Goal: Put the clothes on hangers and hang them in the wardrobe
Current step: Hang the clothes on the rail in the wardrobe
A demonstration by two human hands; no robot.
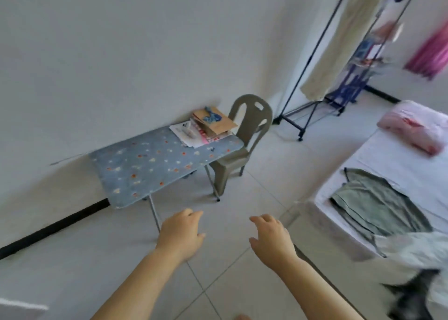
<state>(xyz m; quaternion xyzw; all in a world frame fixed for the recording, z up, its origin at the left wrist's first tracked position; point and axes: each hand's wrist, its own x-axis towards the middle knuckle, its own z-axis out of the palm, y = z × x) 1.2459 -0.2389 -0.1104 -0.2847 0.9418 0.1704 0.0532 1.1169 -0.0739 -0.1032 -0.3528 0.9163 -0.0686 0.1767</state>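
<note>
Both hands are stretched forward over the tiled floor (101, 259), palms down, forearms bare, and neither grasps anything. The left hand (180, 232) has its fingers loosely bent with the thumb out to the right. The right hand (271, 239) mirrors it, fingers relaxed and slightly spread, thumb out to the left. The two hands are level with each other and a little apart.

The green garment (378, 205) lies flat on the bed (400, 164), close to the bed's near left edge. Its long axis runs along that edge, one end pointing toward the far end of the bed, the other toward the near corner. It is off to the right of the right hand, well apart from it and untouched. At the bed's near corner a pale garment (412, 249) lies bunched just beside the green one, and below it a dark garment (412, 300), blurred. A pink bundle (412, 130) sits at the far end of the bed.

The clothes rack (311, 57), with a black frame, stands in the far right corner, well beyond both hands. A beige garment (339, 43) hangs from it with its length straight down, and other clothes behind it are too blurred to tell apart.

Against the left wall stands a table (145, 169) with a blue flowered cover; a stack of papers (211, 125) rests at its far end, next to a grey chair (247, 130).
</note>
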